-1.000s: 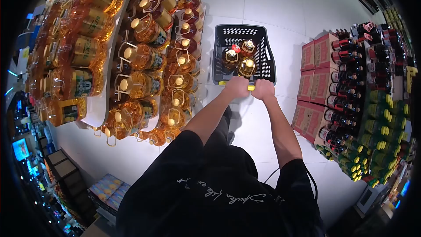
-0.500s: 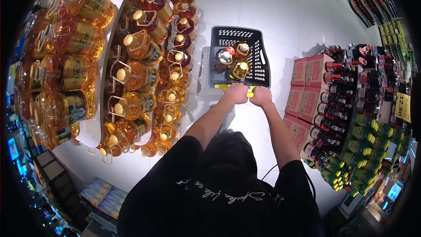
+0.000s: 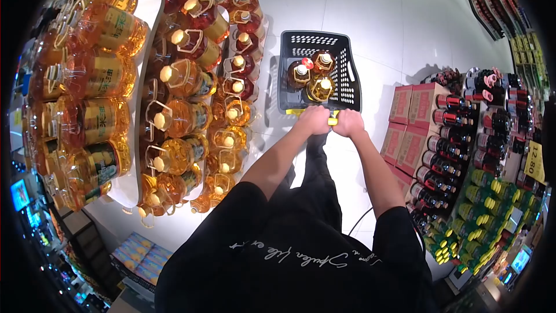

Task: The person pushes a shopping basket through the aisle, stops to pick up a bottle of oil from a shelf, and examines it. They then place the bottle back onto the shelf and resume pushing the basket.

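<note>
A dark grey shopping basket (image 3: 355, 97) with perforated walls is in front of me on the floor. My left hand (image 3: 314, 120) is closed round its yellow handle (image 3: 333, 121), and my right hand (image 3: 349, 123) grips the same handle just to the right. Inside the basket stand three bottles: a dark one (image 3: 298, 78) with a white cap and a red tag, an amber one (image 3: 322, 65) behind it, and a yellow oil bottle (image 3: 320, 88) closest to the handle.
Rows of large cooking oil bottles (image 3: 179, 113) line a tiered white display (image 3: 134, 156) on my left. To the right, red and brown cartons (image 3: 405, 104) border dark bottles (image 3: 443, 165) and green bottles (image 3: 483, 194), near a yellow price sign (image 3: 534, 161). Pale floor tiles (image 3: 370, 6) stretch ahead.
The displays on both sides have slid back toward me as I move forward with the basket. One of my legs now shows stepping out behind the handle. Both hands keep their hold.
</note>
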Tool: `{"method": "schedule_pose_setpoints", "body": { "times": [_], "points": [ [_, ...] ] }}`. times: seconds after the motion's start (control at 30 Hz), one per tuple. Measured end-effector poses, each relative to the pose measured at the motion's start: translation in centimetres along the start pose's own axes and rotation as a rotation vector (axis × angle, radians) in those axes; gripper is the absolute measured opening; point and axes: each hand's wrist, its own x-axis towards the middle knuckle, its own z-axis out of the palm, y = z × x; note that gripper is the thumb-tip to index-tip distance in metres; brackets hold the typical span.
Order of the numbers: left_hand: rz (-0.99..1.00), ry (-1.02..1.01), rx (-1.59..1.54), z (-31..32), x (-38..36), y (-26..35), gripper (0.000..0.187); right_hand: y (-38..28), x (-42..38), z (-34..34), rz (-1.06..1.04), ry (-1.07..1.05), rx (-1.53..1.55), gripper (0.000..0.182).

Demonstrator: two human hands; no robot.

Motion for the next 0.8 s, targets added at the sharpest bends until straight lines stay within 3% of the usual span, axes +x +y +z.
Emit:
{"method": "schedule_pose_setpoints", "body": {
  "times": [0.17,0.33,0.8],
  "points": [
    [-0.012,-0.053,0.03,-2.4,4.4,-1.6,0.021,1.1,4.4,-1.8,0.023,0.021,0.017,0.04],
    [-0.04,-0.054,0.07,-5.7,9.0,-2.9,0.024,2.0,9.3,-5.9,-0.023,-0.106,-0.032,0.037],
    [-0.314,-0.271,0.059,-14.7,20.7,-6.1,0.041,4.8,21.5,-13.8,-0.161,-0.09,0.044,0.035]
  ]
}}
